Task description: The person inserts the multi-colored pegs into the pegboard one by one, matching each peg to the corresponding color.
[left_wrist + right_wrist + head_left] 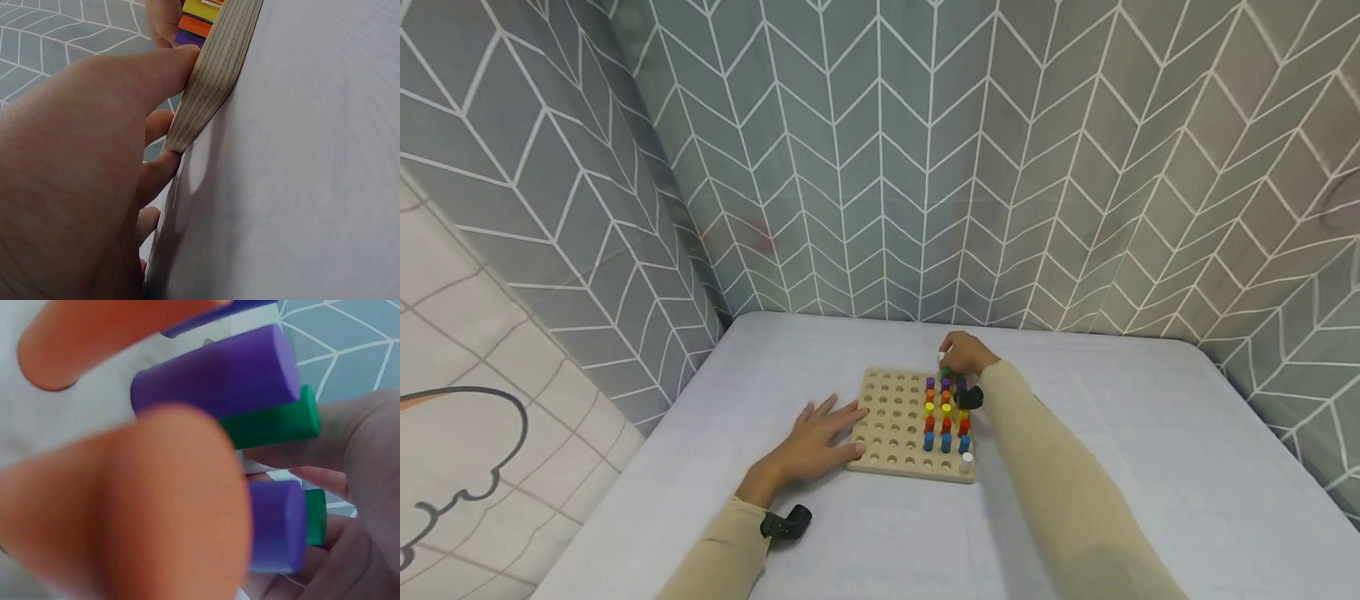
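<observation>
A wooden pegboard (880, 468) lies on the table, with coloured pegs standing in its right-hand columns. My left hand (815, 444) rests at the board's left edge, fingers spread; in the left wrist view its thumb touches the wooden side. At the far right corner, my right hand (970, 353) is bent over the board. A white peg (942, 357) shows at its fingertips, partly hidden. Close by in the right wrist view stand green pegs (275, 427), purple pegs (219, 375) and blurred orange pegs (181, 506); that hand is partly behind them.
Nearer rows hold yellow pegs (946, 410), red pegs (946, 426) and blue pegs (946, 442). One more white peg (967, 461) stands at the near right corner. White cloth covers the table (1150, 450); a patterned curtain (925, 167) hangs behind it.
</observation>
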Available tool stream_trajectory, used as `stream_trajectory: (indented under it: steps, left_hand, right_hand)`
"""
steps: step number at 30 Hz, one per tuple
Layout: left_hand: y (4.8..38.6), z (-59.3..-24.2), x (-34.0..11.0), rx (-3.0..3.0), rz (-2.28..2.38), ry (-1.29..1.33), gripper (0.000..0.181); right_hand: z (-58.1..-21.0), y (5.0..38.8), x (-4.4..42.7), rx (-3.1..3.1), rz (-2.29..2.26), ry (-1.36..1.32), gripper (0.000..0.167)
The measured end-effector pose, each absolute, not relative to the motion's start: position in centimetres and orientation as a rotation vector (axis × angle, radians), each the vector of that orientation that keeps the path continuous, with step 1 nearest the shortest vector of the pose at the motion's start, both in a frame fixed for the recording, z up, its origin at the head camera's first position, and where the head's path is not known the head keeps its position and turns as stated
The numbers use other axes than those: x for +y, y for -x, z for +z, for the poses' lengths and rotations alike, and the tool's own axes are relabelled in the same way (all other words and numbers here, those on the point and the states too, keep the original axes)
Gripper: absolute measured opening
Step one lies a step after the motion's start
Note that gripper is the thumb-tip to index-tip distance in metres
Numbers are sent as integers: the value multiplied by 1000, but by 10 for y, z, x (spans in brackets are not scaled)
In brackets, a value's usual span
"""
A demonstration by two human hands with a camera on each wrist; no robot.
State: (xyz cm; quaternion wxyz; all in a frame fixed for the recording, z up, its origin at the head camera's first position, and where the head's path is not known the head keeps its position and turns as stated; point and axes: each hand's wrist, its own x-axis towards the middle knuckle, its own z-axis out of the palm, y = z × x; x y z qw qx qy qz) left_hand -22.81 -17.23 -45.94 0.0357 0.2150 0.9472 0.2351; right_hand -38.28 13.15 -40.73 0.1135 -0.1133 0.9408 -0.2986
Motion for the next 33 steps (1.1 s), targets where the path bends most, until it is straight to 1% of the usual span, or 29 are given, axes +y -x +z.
stream_trajectory:
  steps: [3, 9, 16, 22, 25, 29, 33]
  left_hand:
    - [227, -460, -172, 2899, 735, -684, 63]
    - [226, -457, -174, 2895, 739, -714, 64]
    - [227, -458, -175, 2903, 722, -720, 64]
    - [226, -459, -173, 2908, 736, -700, 64]
    - [227, -460, -172, 2898, 740, -698, 63]
    - [230, -462, -171, 2897, 721, -710, 64]
    - [229, -464, -173, 2902, 721, -688, 65]
  right_hand:
    - [-406, 381, 133, 2773, -879, 337, 30]
    - [-402, 377, 136, 2773, -967, 313, 36]
    - [-401, 374, 143, 2644, -1271, 156, 37]
    - [-399, 368, 153, 2529, -1496, 153, 45]
    - [-398, 363, 160, 2470, -1575, 107, 48]
    - [-395, 358, 168, 2421, -1673, 44, 46]
    - [-396, 352, 172, 2348, -1767, 25, 49]
